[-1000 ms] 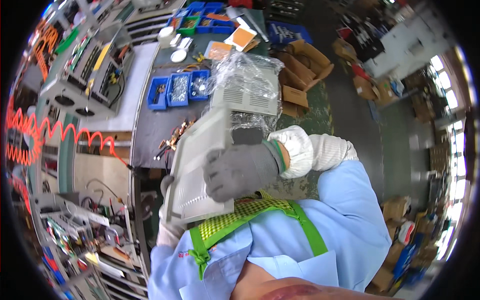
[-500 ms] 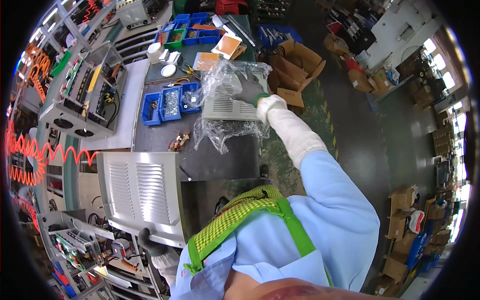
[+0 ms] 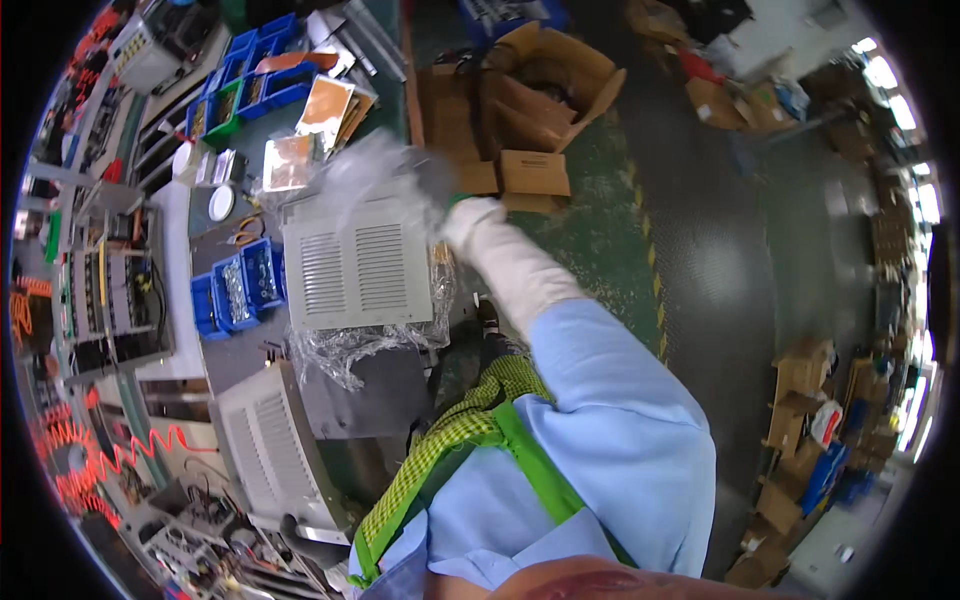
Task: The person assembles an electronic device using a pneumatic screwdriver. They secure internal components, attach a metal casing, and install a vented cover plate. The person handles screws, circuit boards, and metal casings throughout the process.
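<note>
Left hand [image 3: 312,540], dark-gloved, closed on the near edge of a grey louvered panel [image 3: 268,445], which tilts beside the corner of the dark workbench [image 3: 372,395]. Right hand [image 3: 432,178] blurred at the far right corner of a second louvered panel [image 3: 360,265], against bunched clear plastic film [image 3: 370,165]; cannot tell whether its fingers grip the film. Second panel lies on the bench, more film under its near edge, blue parts bins [image 3: 236,290] just left.
</note>
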Demonstrator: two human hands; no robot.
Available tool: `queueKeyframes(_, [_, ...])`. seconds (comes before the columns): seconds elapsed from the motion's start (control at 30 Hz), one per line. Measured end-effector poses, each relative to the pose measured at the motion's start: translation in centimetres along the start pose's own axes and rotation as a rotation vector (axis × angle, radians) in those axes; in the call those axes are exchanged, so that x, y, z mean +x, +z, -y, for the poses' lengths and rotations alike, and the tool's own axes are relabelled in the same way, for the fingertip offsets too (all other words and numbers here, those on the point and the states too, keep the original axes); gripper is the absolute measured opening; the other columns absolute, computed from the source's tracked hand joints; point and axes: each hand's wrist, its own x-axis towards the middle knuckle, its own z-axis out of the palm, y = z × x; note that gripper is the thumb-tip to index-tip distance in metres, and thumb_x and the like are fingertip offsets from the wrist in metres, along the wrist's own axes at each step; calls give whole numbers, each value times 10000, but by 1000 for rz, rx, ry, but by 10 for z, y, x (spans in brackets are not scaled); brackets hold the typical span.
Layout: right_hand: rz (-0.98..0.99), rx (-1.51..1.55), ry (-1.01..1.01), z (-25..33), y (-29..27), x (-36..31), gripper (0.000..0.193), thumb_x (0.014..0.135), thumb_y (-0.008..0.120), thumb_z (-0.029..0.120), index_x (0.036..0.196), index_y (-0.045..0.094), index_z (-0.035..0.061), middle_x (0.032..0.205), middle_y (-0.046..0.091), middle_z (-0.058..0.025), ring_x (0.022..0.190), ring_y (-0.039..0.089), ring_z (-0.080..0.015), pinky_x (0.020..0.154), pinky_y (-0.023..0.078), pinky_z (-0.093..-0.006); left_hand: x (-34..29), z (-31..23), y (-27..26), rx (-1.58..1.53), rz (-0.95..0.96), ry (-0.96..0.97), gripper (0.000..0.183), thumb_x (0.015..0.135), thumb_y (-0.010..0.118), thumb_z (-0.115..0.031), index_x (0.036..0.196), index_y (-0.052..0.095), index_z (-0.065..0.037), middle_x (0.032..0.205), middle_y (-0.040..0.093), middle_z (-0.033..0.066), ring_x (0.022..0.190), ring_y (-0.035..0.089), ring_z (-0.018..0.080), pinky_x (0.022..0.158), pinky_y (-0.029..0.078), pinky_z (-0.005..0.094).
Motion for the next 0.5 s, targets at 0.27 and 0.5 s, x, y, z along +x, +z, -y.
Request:
queueKeyframes(0.27, [-205, 228, 187, -223, 82, 198, 417, 868, 468, 308, 1213, 580, 103, 1270, 562, -121, 1183, 519, -298, 989, 410, -388, -43, 14, 97, 15, -5, -21, 529, 752, 564, -335, 1175, 529, -19, 1118, 541, 132, 1020, 520, 279, 915, 411, 409])
queueKeyframes(0.5, [-581, 978, 342, -234, 108, 365, 514, 804, 607, 324, 1257, 522, 95, 1086, 640, -161, 927, 647, -299, 835, 514, -391, -57, 24, 90, -9, 66, -144, 515, 778, 582, -314, 1184, 507, -6, 1163, 551, 131, 1037, 533, 281, 926, 427, 424])
